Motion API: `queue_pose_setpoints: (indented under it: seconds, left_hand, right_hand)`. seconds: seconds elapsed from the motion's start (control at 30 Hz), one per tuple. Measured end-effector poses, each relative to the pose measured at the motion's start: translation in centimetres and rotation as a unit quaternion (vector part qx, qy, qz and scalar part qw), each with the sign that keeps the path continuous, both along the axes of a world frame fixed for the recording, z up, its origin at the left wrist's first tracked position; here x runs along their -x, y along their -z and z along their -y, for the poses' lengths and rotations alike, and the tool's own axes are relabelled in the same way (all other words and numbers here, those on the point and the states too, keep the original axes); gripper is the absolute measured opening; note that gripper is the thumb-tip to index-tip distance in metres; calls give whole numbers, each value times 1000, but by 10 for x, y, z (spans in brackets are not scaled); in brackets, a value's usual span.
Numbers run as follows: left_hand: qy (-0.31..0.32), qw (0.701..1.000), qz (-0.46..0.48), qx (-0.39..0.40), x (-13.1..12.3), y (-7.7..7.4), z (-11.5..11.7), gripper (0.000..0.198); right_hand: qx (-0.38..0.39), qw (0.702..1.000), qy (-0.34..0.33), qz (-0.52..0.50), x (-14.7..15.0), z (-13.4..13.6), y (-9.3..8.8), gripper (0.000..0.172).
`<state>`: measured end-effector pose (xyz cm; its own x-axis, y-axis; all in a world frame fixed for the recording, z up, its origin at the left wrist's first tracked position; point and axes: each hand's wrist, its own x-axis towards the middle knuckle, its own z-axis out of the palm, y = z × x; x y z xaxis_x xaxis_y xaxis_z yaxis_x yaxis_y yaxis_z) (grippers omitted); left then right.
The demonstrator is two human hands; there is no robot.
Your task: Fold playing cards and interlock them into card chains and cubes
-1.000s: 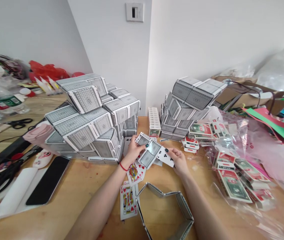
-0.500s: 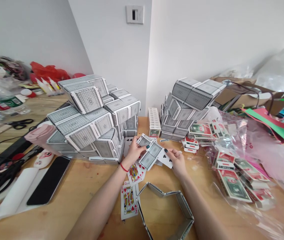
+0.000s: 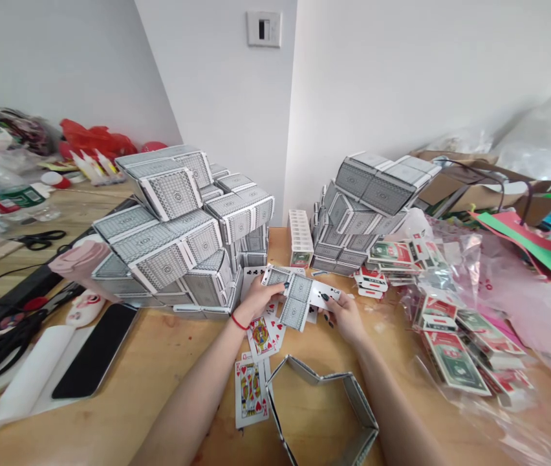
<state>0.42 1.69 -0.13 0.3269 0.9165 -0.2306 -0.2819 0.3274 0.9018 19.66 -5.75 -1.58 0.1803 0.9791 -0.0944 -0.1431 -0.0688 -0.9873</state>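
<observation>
Between my two hands is a group of playing cards (image 3: 296, 301), some with patterned grey backs up. My left hand (image 3: 259, 296) pinches the left end of the group. At the other end my right hand (image 3: 345, 315) grips a face-up club or spade card (image 3: 323, 292), thumb on top. Beneath and beside my left hand lie loose face-up cards, among them a red face card (image 3: 262, 335). Closer to me is a king of hearts (image 3: 252, 388). Beside it stands a many-sided ring of folded cards (image 3: 324, 375), between my forearms.
Stacked card blocks rise at the left (image 3: 169, 239) and right (image 3: 372, 194). A white-and-red stack of card boxes (image 3: 299, 236) stands between them. At right lie card packs (image 3: 454, 362) and clear plastic wrap (image 3: 508, 272); at left, a phone (image 3: 96, 349) and black scissors (image 3: 8, 336).
The held cards have turned: the patterned card in the middle now stands more upright, and the right-hand card has swung up closer to level. Both hands keep their grip.
</observation>
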Motion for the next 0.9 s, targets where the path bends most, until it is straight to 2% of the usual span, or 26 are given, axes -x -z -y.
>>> queue_pose_setpoints:
  seconds: [0.2,0.37,0.5,0.7,0.9]
  left_hand:
    - [-15,1000,-19,3,-2,3,1,28]
    - [1,1000,-19,-2,-4,5,1,29]
    - [21,1000,-16,-2,-7,5,4,30]
    - [16,999,-26,-11,-9,3,7,29]
    - [24,998,-30,-47,-8,2,8,27]
  right_hand:
    - [1,999,-26,28,-1,-1,3,35]
    - [-10,997,-48,58,2,-3,3,37]
    - [-20,996,-51,70,5,-3,4,37]
    - [-31,994,-56,93,7,-3,8,40]
    - [-26,994,-59,89,10,0,5,39]
